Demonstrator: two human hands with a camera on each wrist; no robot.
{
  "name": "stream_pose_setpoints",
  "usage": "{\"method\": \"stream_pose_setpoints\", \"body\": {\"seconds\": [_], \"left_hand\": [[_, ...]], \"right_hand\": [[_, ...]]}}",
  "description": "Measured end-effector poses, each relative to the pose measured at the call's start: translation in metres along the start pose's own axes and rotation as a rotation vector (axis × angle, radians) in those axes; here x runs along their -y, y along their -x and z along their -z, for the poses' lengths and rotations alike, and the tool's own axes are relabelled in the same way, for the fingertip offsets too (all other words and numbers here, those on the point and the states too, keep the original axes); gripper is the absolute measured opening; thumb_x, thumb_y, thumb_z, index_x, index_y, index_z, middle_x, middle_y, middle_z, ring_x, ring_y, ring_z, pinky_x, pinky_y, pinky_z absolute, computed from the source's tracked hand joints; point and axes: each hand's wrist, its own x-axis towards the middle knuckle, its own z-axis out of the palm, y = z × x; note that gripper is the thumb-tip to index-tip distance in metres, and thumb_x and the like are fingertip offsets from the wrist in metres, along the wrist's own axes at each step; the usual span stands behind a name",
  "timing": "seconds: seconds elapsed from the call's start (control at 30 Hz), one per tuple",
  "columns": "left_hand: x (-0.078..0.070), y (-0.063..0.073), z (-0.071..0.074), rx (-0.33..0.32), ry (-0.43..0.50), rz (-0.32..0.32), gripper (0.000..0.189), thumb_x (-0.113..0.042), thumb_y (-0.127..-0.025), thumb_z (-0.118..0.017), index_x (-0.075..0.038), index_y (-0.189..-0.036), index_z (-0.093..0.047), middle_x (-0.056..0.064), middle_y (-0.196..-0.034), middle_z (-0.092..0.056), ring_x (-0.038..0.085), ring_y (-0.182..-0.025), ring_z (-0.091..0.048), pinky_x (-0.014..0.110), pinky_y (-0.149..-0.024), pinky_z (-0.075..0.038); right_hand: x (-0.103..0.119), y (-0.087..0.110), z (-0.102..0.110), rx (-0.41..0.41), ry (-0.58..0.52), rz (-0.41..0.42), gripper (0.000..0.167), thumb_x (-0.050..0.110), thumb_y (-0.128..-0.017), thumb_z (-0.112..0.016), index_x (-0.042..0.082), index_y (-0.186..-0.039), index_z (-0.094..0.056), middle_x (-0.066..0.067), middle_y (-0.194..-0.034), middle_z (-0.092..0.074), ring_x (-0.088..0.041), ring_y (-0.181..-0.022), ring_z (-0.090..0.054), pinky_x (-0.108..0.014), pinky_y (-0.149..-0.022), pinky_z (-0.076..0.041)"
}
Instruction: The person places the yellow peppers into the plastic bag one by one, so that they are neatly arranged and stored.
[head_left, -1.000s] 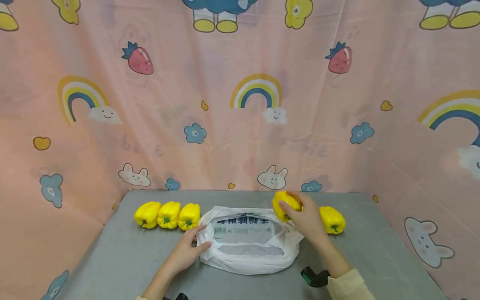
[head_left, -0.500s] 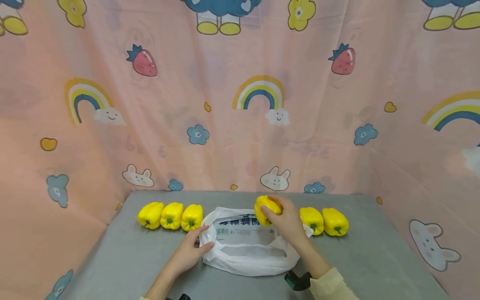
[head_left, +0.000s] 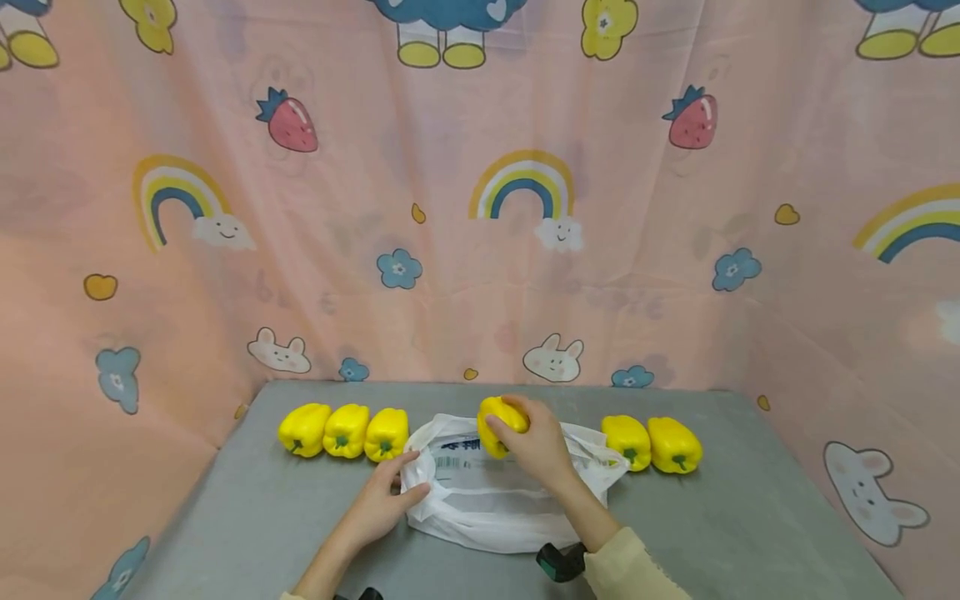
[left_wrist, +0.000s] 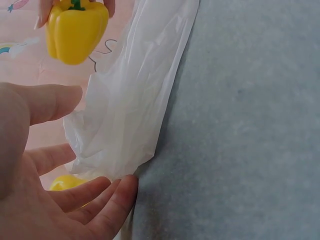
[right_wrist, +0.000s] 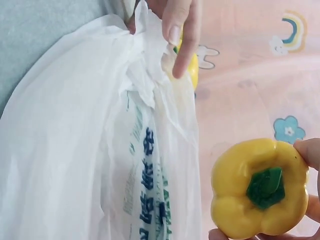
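Note:
A yellow bell pepper [head_left: 493,427] with a green stem is in my right hand [head_left: 542,446], thumb and fingers round its sides. It hangs over the mouth of a white plastic bag [head_left: 487,532], whose opening faces up on the table. At the bag's left rim my left hand [head_left: 378,498] touches the plastic, thumb and fingers spread apart. In the left wrist view, fingertips [left_wrist: 127,187] rest against the bag's edge, while the thumb stands apart. The right wrist view shows the held pepper [right_wrist: 260,189] stem-on, beside the bag's printed inner side [right_wrist: 145,185].
Three yellow bell peppers [head_left: 347,431] stand in a row left of the bag. Two more bell peppers [head_left: 673,445] lie at its right, one close to the bag's right corner. The grey table [head_left: 750,517] ends at a pink patterned curtain [head_left: 480,292].
My right hand has carried the pepper leftward from the bag's right side to above its middle. The left hand stays at the left rim. The bag's right corner is now uncovered.

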Motion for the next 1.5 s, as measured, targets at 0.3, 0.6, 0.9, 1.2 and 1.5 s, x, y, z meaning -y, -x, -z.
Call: {"method": "stream_pose_setpoints", "body": {"seconds": [0.3,0.6,0.9,1.2,1.5], "left_hand": [[0.001,-0.001,0.002,0.007,-0.013,0.001,0.061,-0.041,-0.095,-0.071,-0.014,-0.146,-0.053,0.018,-0.142,-0.050,0.026,-0.109,-0.056,0.047,-0.085,-0.051],[0.000,0.000,0.001,0.025,-0.012,-0.020,0.063,-0.041,-0.096,-0.070,-0.010,-0.147,-0.052,0.018,-0.140,-0.051,0.027,-0.109,-0.056,0.048,-0.085,-0.050],[-0.001,0.000,0.000,0.040,-0.004,-0.043,0.061,-0.039,-0.097,-0.069,-0.010,-0.147,-0.051,0.018,-0.139,-0.051,0.027,-0.109,-0.056,0.046,-0.084,-0.050],[-0.003,0.002,0.001,0.046,0.004,-0.044,0.060,-0.038,-0.097,-0.069,-0.009,-0.147,-0.051,0.017,-0.136,-0.052,0.028,-0.109,-0.055,0.046,-0.083,-0.050],[-0.001,0.002,0.003,0.046,0.006,-0.033,0.061,-0.039,-0.097,-0.069,-0.011,-0.148,-0.051,0.016,-0.134,-0.052,0.027,-0.109,-0.055,0.045,-0.083,-0.050]], "right_hand": [[0.001,-0.002,-0.028,0.021,0.011,0.003,0.047,0.034,-0.092,-0.075,0.007,-0.129,-0.067,-0.011,-0.117,-0.064,-0.023,-0.098,-0.058,-0.041,-0.084,-0.051],[-0.002,-0.003,-0.052,0.067,0.011,-0.058,0.049,0.038,-0.093,-0.073,0.005,-0.130,-0.066,-0.014,-0.124,-0.062,-0.028,-0.106,-0.058,-0.049,-0.091,-0.050],[-0.007,-0.003,-0.068,0.093,0.049,-0.100,0.052,0.042,-0.093,-0.074,0.007,-0.130,-0.064,-0.015,-0.127,-0.060,-0.029,-0.108,-0.057,-0.052,-0.094,-0.050],[-0.006,-0.004,-0.079,0.099,0.106,-0.111,0.057,0.043,-0.090,-0.076,0.006,-0.131,-0.063,-0.016,-0.122,-0.059,-0.027,-0.101,-0.057,-0.051,-0.090,-0.051],[-0.001,-0.004,-0.079,0.158,0.090,-0.124,0.061,0.034,-0.089,-0.077,0.004,-0.138,-0.058,-0.020,-0.129,-0.054,-0.029,-0.106,-0.056,-0.051,-0.093,-0.052]]}}
